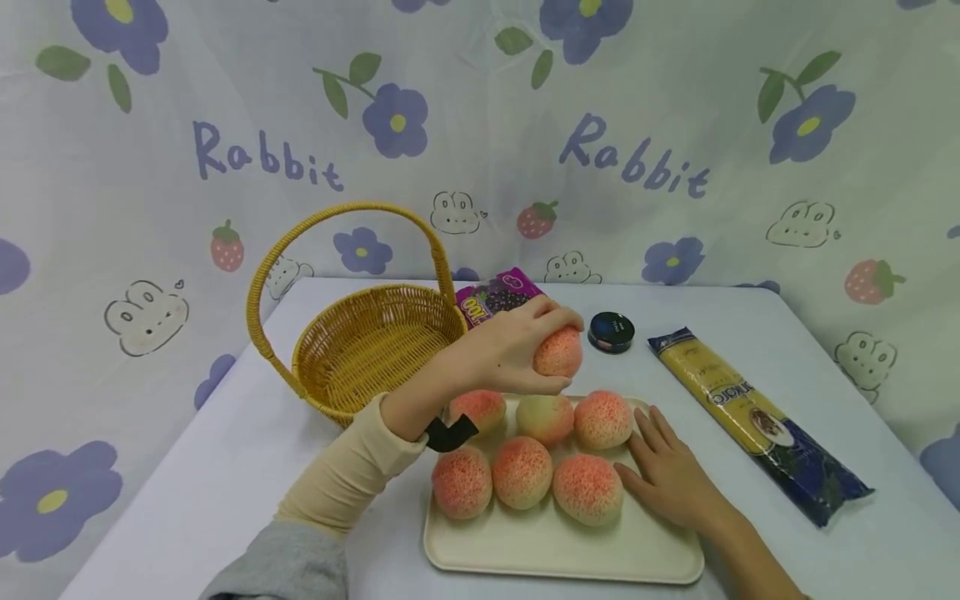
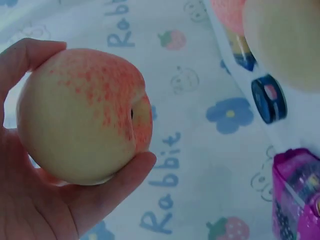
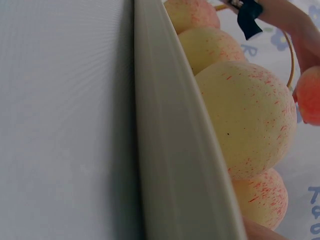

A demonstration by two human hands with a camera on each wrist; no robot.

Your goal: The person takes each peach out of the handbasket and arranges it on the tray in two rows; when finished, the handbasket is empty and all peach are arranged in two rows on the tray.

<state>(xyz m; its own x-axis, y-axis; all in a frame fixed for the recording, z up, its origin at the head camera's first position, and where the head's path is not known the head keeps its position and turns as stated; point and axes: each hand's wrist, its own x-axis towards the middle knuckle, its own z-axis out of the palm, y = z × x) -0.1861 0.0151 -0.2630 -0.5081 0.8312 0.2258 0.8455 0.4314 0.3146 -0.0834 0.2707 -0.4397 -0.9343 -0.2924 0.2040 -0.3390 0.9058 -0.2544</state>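
Note:
My left hand (image 1: 525, 346) grips a peach (image 1: 558, 353) above the far edge of the cream tray (image 1: 562, 554). The left wrist view shows thumb and fingers curled round this peach (image 2: 85, 115), its pale side and dimple in sight. Several more pink-and-cream peaches (image 1: 588, 489) lie in two rows on the tray. At the tray's right side rests my right hand (image 1: 667, 475), fingers extended, close beside the right-hand peaches. In the right wrist view the tray's side wall (image 3: 185, 150) fills the middle, with peaches (image 3: 247, 117) behind it; only a sliver of that hand shows.
A wicker basket (image 1: 375, 342) with a tall handle stands left of the tray, partly behind my left forearm. Behind the left hand lies a purple packet (image 1: 498, 296). A dark round tin (image 1: 611, 332) and a long yellow-and-blue pasta packet (image 1: 750, 417) sit towards the right.

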